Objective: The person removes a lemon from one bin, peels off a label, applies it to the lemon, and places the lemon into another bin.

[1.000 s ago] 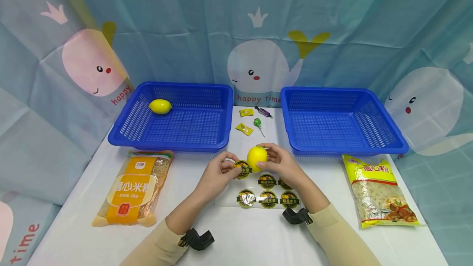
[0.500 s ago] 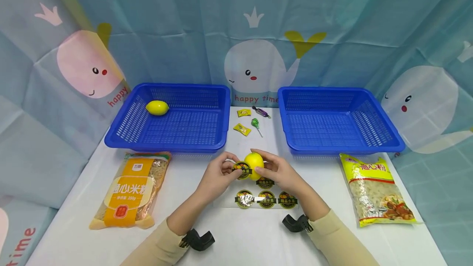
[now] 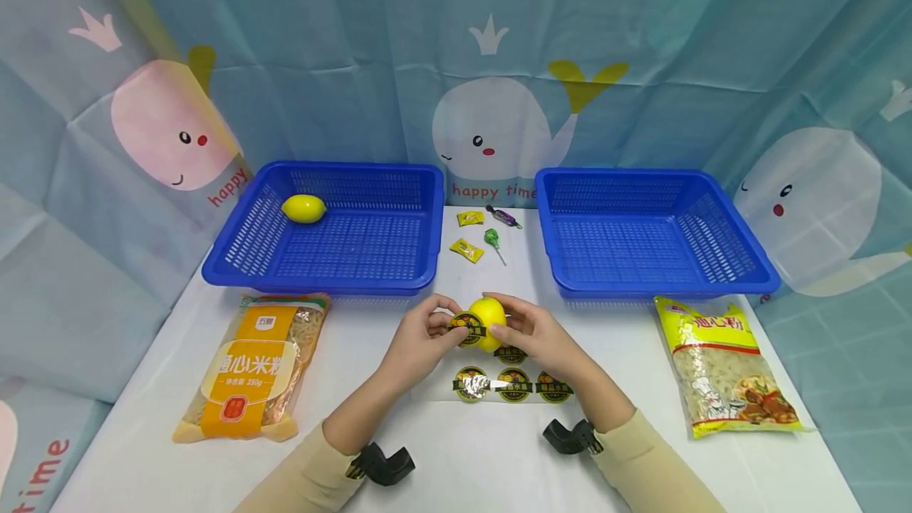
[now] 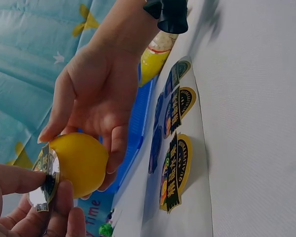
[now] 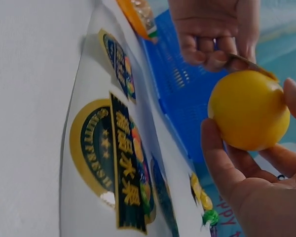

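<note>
In the head view my left hand [image 3: 416, 345] pinches a round black-and-gold fruit sticker [image 3: 468, 328] between thumb and fingers. My right hand [image 3: 541, 339] holds a yellow lemon [image 3: 488, 313], fingers curled round its far side and thumb on the near side. The sticker stands against the lemon's left side; in the left wrist view its edge is right at the lemon's skin [image 4: 84, 165]. Below both hands lies a clear sheet [image 4: 200, 207] with several more stickers [image 3: 472, 384], partly covered by the right hand.
Two blue baskets stand at the back; the left basket [image 3: 356, 287] has another lemon [image 3: 304, 209] in it. Wrapped candies [image 3: 466, 250] and a green lollipop [image 3: 492, 237] lie between them. An orange pasta bag [image 3: 249, 370] lies left, a yellow pasta bag [image 3: 727, 370] right.
My right hand has brought the lemon down and left until it meets the sticker. The left hand keeps its pinch on the sticker, nearly still.
</note>
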Demonstrator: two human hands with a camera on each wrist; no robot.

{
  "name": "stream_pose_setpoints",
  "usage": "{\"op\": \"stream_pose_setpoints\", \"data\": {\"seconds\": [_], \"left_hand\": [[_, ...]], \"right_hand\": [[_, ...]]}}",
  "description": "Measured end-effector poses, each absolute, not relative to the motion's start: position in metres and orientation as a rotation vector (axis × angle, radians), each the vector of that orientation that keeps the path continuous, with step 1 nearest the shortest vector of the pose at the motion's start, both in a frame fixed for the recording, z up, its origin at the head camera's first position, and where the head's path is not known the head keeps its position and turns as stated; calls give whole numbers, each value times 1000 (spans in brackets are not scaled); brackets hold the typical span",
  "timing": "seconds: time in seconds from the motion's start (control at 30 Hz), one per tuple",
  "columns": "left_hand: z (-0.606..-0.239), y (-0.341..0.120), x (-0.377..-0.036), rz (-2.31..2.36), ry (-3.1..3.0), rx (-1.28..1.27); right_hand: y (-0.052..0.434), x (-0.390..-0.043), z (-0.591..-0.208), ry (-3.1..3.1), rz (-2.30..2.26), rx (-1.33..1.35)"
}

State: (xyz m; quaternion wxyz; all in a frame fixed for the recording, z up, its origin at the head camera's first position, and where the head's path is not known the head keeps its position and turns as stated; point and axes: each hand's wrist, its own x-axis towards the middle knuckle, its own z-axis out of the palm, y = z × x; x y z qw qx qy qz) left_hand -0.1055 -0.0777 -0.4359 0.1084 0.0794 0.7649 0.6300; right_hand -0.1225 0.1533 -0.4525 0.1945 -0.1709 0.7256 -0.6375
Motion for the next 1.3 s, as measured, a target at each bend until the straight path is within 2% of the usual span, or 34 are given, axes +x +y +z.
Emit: {"op": "stream_pose_setpoints", "data": {"seconds": [0.33, 0.63, 1.3], "left_hand": [[-428, -74, -98, 1808, 2381, 264], [-425, -73, -95, 1761, 2435, 280], [-424, -70, -100, 1781, 2455, 214]], "right_hand": [[145, -119, -450, 2035, -1836, -502], [146, -117, -448, 2023, -1866, -398], [148, -114, -442, 2125, -1888, -521]]}}
